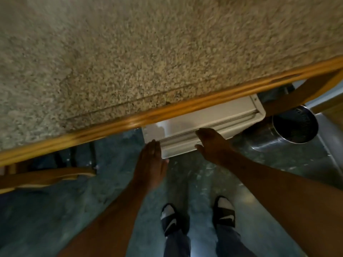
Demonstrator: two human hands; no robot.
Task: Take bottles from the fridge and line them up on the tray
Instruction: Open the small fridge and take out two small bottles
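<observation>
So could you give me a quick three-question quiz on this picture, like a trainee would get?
1. True or false: a bottle is in view.
2. Which hand lies on top of the white door: left hand or right hand?
3. What stands on the floor right of the door?

Key:
1. False; no bottle shows.
2. The right hand; the left is at the door's left corner.
3. A shiny metal bin.

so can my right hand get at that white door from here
Probably yes. Your right hand already lies flat on the white door's top edge, and the left hand is at its corner. The counter overhangs part of the door, but nothing sits between hand and door.
</observation>
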